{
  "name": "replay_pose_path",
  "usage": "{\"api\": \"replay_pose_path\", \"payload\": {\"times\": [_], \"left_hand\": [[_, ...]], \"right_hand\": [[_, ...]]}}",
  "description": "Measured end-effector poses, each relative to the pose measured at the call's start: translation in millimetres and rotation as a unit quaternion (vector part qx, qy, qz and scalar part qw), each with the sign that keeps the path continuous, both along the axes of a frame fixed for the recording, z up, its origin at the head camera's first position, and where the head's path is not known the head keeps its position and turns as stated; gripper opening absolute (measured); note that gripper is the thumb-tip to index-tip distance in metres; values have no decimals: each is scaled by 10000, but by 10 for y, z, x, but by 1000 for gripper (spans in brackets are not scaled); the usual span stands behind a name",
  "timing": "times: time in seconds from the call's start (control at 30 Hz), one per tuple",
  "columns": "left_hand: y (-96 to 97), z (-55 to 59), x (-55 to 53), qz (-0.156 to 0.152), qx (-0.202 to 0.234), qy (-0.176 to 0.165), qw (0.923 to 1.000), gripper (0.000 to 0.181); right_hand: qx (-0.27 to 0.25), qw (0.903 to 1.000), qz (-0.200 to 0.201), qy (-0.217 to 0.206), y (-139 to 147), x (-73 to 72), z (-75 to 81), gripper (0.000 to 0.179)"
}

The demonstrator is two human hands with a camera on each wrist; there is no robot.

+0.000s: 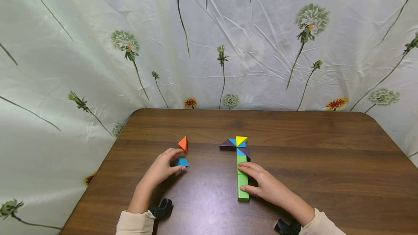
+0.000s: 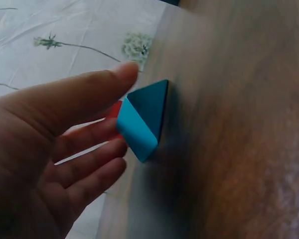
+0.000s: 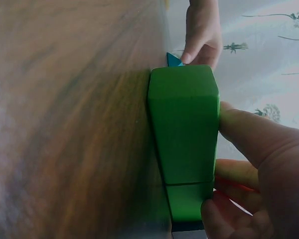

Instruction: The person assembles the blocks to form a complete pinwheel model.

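My left hand (image 1: 163, 166) is curved around a blue triangular block (image 1: 182, 162) at the table's left. In the left wrist view, the thumb stands a little above this blue block (image 2: 139, 124), with the fingers on its far side. Just beyond the hand sits an orange triangular block (image 1: 184, 144). My right hand (image 1: 262, 182) rests its thumb and fingertips on two green rectangular blocks (image 1: 242, 186), set end to end. From their far end spreads a pinwheel of triangles: a yellow block (image 1: 240, 140), blue blocks (image 1: 240, 151) and dark purple blocks (image 1: 227, 145).
The brown wooden table (image 1: 310, 155) has rounded far corners. Behind it and along its left side hangs a pale curtain (image 1: 261, 46) printed with dandelions. A black strap device (image 1: 160, 209) is on the left wrist and another black device (image 1: 287, 226) on the right.
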State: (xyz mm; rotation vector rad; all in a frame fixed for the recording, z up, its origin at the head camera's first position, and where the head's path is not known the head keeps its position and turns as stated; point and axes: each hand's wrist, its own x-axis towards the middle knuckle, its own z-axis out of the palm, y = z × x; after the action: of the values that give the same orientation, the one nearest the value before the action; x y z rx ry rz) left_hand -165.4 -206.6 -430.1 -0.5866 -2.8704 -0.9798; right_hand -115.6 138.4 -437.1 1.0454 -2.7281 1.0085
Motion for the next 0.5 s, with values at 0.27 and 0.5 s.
{"api": "replay_pose_path", "payload": {"times": [0.27,0.5], "left_hand": [[7,-58,-21,-67,-327,-227,9992,33],[71,-8,-4,-68,-323,-281,9991,29]], "right_hand": [[23,10000,-13,-47,3,0,-4,53],[61,9999,-41,-114,4,-1,1,53]]}}
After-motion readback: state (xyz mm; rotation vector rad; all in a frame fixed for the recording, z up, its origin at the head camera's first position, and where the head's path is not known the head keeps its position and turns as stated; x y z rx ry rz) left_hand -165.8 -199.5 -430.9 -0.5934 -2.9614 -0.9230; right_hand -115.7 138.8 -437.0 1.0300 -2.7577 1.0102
